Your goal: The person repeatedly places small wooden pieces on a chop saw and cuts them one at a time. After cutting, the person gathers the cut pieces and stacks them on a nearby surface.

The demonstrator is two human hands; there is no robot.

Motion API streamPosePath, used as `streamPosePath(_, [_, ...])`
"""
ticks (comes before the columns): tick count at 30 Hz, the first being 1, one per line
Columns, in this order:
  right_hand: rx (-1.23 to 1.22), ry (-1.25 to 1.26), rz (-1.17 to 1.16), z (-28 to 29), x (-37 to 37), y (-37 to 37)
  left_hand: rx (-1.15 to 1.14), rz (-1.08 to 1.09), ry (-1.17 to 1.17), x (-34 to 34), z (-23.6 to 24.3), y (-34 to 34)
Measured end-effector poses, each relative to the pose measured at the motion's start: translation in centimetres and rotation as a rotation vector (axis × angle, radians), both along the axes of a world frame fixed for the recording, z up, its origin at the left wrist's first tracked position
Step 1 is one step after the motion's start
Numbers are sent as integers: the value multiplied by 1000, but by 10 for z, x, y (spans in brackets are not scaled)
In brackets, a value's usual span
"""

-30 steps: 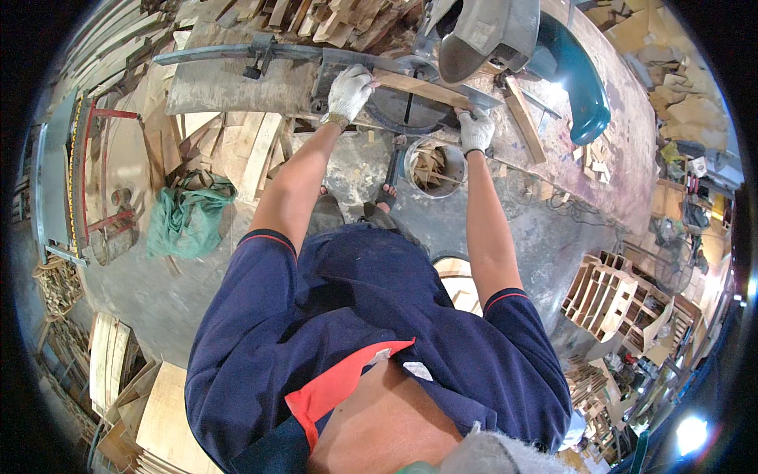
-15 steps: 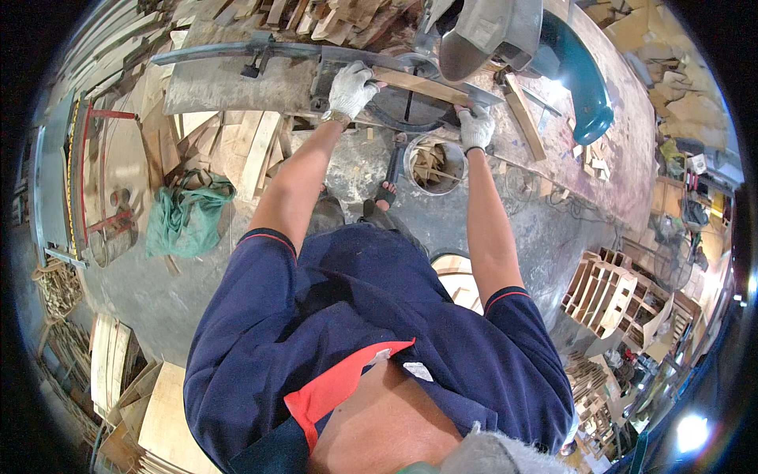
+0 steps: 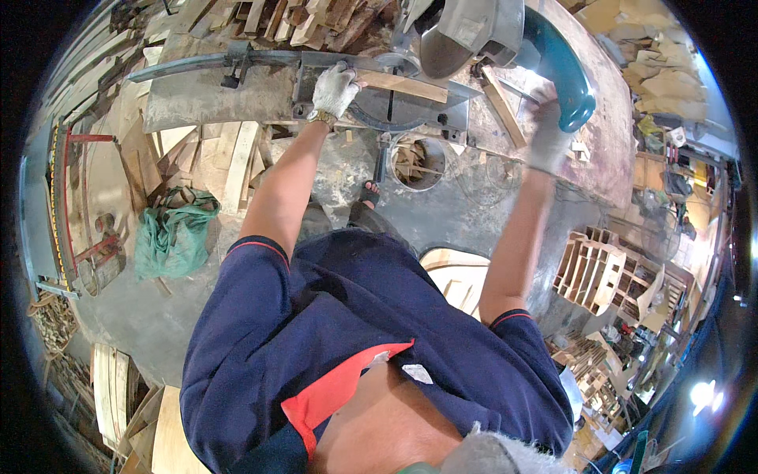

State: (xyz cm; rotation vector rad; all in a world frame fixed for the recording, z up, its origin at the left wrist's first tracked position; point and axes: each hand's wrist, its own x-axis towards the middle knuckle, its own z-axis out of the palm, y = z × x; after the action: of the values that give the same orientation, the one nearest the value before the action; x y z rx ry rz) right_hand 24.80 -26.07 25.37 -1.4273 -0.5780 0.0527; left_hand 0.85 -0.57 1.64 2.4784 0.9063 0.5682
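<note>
In a white work glove, my left hand (image 3: 335, 90) has its fingers curled at the left end of a short wooden strip (image 3: 404, 84). The strip lies along the metal fence, across the round base (image 3: 387, 117) of a miter saw. Above and to the right is the saw's grey guarded head (image 3: 480, 35), raised off the strip. My right hand (image 3: 550, 133), also gloved and smeared by motion, is at the lower end of the curved teal saw handle (image 3: 580, 103). Whether its fingers are closed round the handle does not show.
Another wooden strip (image 3: 503, 107) lies on the bench right of the saw. A round bin (image 3: 418, 163) of offcuts stands below the bench edge. Loose boards (image 3: 241, 162) and a green cloth sack (image 3: 175, 233) are at the left. Slatted wooden frames (image 3: 592, 268) sit at the right.
My right hand has let go of the wooden strip's right end and moved right to the saw's teal handle. My left hand has stayed at the strip's left end. The whole view has shifted slightly.
</note>
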Motion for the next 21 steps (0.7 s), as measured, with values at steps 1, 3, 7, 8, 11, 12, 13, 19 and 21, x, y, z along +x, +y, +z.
streamPosePath(1, [-157, -29, 106, 46, 4, 2, 35, -13, -19, 0, 1, -1])
streamPosePath(3, [-478, -156, 382, 134, 9, 10, 63, -10, -20, 1, 2, -1])
streamPosePath(7, [-967, -341, 405, 188, -34, 37, 71, -23, -36, 3, 0, 2])
streamPosePath(8, [-1082, -387, 372, 188, -45, 46, 87, -26, -48, 4, -2, 3])
streamPosePath(11, [-1090, -287, 274, 157, -81, 53, 64, -30, -23, 4, -7, 1])
streamPosePath(12, [-979, -29, 267, 137, -96, 44, 67, -25, -33, 4, -8, 0])
streamPosePath(13, [-876, 115, 253, 122, -109, 28, 72, -21, -42, 4, -8, -1])
streamPosePath(19, [-829, -12, -36, -29, -156, -21, -44, -47, 79, 3, 1, -1])
streamPosePath(21, [-835, -67, -62, -64, -158, -28, -31, -47, 67, 1, 3, 0])
